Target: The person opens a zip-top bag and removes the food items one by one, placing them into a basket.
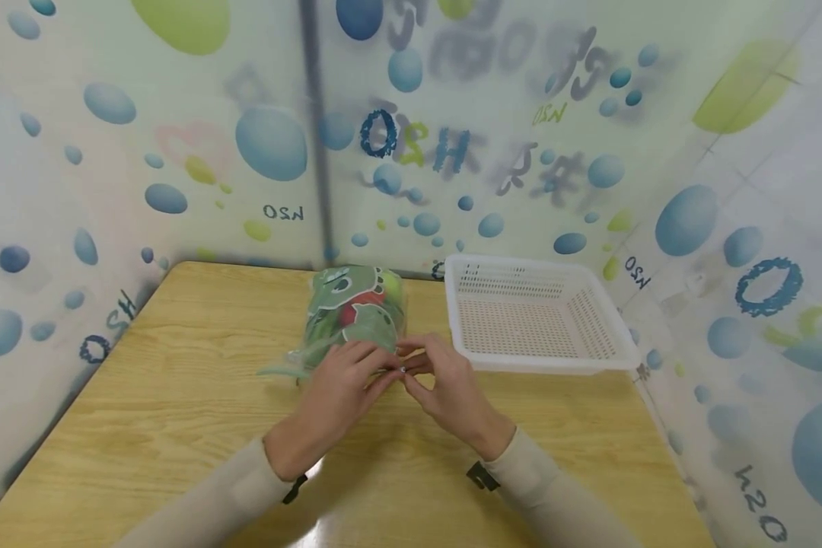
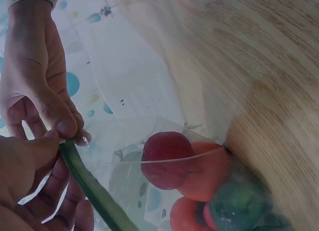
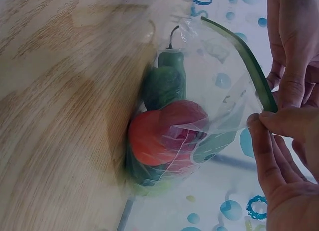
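Observation:
A clear plastic zip bag (image 1: 359,323) with a green dinosaur print lies on the table, filled with several pieces of fruit and vegetables. Through its film show a dark red round fruit (image 2: 167,163), orange-red round ones and a dark green pepper-like vegetable (image 3: 171,64) with a stem. Along the bag's mouth runs a green zip strip (image 3: 244,54). At one end of that strip both hands meet: my left hand (image 1: 342,388) pinches it with thumb and fingers, and my right hand (image 1: 452,388) pinches the same corner right beside it. A tiny pale piece shows between the fingertips.
A white perforated plastic basket (image 1: 541,361) stands to the right of the bag, near the table's back edge. The wooden table (image 1: 178,396) ends at walls covered with a bubble-printed sheet (image 1: 411,190) behind and at the sides.

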Demonstrator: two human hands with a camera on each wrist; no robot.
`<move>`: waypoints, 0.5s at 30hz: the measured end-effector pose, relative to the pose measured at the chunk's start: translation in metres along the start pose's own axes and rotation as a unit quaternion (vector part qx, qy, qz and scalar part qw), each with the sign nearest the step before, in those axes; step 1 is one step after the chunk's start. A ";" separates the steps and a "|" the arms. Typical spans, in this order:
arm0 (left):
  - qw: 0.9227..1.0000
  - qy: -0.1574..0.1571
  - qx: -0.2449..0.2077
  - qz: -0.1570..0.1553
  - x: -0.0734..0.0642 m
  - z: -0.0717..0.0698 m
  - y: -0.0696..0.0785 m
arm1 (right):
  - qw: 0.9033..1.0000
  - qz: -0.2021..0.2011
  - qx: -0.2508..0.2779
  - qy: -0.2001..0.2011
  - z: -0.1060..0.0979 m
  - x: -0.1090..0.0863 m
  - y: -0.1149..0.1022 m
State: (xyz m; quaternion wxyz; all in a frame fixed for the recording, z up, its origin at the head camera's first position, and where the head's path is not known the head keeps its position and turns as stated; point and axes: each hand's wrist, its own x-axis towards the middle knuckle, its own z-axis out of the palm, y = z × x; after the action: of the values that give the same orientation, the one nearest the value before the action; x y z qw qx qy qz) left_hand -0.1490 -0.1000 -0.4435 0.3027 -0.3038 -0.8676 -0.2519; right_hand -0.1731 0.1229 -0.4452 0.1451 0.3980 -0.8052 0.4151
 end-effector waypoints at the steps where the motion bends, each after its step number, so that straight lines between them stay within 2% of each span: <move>1: 1.000 -0.001 -0.001 -0.004 0.000 0.000 0.000 | 1.000 -0.003 0.004 0.000 0.000 0.000 0.000; 5: 1.000 -0.008 -0.006 -0.017 0.001 0.000 0.002 | 1.000 -0.004 -0.001 0.000 -0.002 0.001 0.000; 10: 0.999 -0.019 -0.010 -0.033 0.001 -0.001 0.003 | 0.999 0.015 -0.036 0.004 -0.002 0.001 0.002; 15: 0.999 -0.022 -0.020 -0.037 -0.001 -0.001 0.003 | 0.999 0.020 -0.047 0.016 -0.002 0.001 0.004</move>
State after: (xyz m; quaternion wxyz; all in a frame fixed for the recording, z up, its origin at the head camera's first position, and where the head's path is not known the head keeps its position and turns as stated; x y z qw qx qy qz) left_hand -0.1465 -0.0992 -0.4424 0.2679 -0.2832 -0.8793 -0.2735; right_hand -0.1767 0.1254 -0.4459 0.1682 0.3682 -0.8289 0.3861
